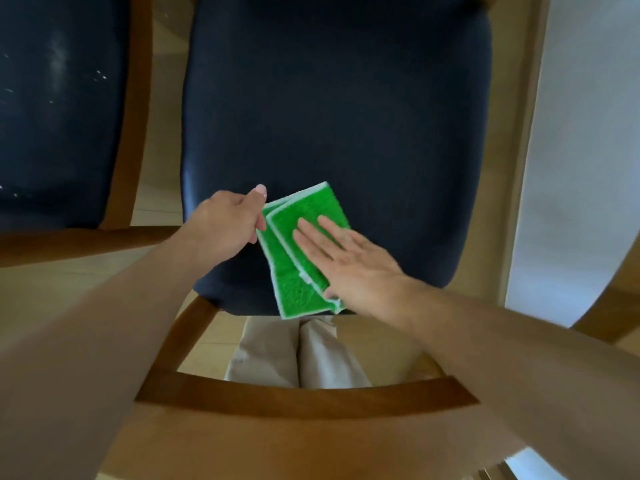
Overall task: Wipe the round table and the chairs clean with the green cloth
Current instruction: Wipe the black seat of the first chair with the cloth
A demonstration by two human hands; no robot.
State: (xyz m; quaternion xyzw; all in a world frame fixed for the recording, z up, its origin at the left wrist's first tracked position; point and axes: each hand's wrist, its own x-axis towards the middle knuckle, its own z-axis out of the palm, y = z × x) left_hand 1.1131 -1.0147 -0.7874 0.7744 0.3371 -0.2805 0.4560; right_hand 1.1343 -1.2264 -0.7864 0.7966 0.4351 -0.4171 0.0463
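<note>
1. The chair (336, 109) fills most of what's in front of the person: a dark navy upholstered seat on a brown wooden frame, seen from straight above, with a curved wooden rail crossing low and near.
2. A second chair (59, 109) stands just beside it on the left, same navy seat and wood frame, with pale specks and a faint smear on its fabric.
3. A strip of white wall (581, 133) runs down the right side, past the light wooden floor.
4. The person's legs in beige trousers (298, 351) show below the seat's near edge, between the two forearms.
5. The right hand (353, 261) lies flat on the green cloth, fingers straight and spread, palm pressing down; it curls round nothing.
6. The left hand (228, 223) has its fingers curled at the cloth's left edge, thumb up, seemingly pinching that edge, though the fingertips are hidden.
7. The green cloth (294, 251), folded with a white border, lies on the near part of the navy seat, its lower corner hanging just over the seat's front edge.
</note>
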